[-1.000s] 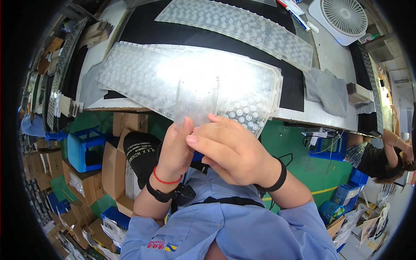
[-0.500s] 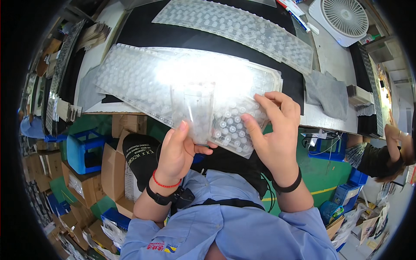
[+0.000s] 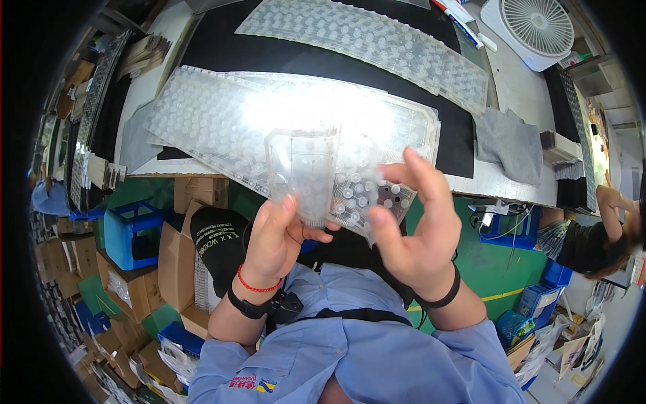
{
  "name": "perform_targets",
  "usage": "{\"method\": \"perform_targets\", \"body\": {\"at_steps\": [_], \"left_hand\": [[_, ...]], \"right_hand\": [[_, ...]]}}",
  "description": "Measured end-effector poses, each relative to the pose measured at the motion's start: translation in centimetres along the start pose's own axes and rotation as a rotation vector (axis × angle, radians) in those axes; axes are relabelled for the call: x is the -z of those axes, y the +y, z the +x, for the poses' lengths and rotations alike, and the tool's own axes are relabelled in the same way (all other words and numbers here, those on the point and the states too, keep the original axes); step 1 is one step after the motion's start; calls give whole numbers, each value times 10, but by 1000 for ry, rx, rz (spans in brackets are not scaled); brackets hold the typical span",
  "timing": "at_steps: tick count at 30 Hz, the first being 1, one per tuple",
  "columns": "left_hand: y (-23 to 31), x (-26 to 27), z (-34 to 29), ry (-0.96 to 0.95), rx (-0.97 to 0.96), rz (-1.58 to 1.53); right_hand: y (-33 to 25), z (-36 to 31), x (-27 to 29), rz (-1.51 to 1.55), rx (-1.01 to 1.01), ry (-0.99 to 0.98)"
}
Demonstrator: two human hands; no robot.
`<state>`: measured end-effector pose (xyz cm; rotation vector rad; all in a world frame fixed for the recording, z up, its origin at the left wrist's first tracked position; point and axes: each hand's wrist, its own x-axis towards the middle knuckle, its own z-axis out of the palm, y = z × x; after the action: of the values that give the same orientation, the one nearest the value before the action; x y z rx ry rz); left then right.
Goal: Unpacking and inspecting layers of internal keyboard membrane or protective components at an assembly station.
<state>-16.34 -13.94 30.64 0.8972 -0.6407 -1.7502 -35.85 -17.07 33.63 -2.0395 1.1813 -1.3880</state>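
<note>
My left hand [image 3: 276, 232] grips a curled clear plastic sheet [image 3: 303, 161] with thin printed lines, its thumb on the near side and its fingers tucked below. The sheet's far end bends upward. Right of it my right hand [image 3: 424, 229] hovers with thumb and fingers apart, over a clear sheet with round domes [image 3: 350, 192]. Whether its fingertips touch that sheet, I cannot tell. Beyond both hands lies a stack of translucent domed sheets [image 3: 202, 124], partly washed out by a bright glare.
Another batch of domed sheets [image 3: 363, 47] lies farther back on the black mat [image 3: 215, 47]. Grey cloth [image 3: 508, 145] and a white fan [image 3: 538, 34] are on the right. Below the table's left are a blue stool [image 3: 131, 236] and cardboard boxes [image 3: 175, 269]. Another person [image 3: 592, 236] is at far right.
My right hand has turned and shifted slightly, its fingers now lower and nearer the sheet's right edge. The curled sheet in my left hand stands out more plainly, its far end bent wider.
</note>
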Motion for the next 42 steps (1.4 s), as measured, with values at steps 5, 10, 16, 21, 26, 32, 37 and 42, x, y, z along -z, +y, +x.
{"method": "perform_targets", "body": {"at_steps": [5,10,16,21,26,32,37,42], "left_hand": [[0,5,-3,-46,27,13],[1,22,-13,-255,4,67],[28,35,-28,-125,54,397],[44,48,-46,10,-112,525],[40,9,-25,131,-253,154],[36,19,-18,72,-165,-57],[38,7,-18,130,-187,-25],[37,5,-18,116,-177,4]], "right_hand": [[-17,0,-16,63,134,-63],[-27,-7,-28,-96,165,-228],[-30,-9,-33,-151,182,-290],[-33,-8,-36,-167,212,-347],[-37,-1,-39,-162,243,-431],[-44,11,-30,-27,233,-518],[-40,17,-27,-162,157,-280],[-42,21,-33,-314,152,-301]]}}
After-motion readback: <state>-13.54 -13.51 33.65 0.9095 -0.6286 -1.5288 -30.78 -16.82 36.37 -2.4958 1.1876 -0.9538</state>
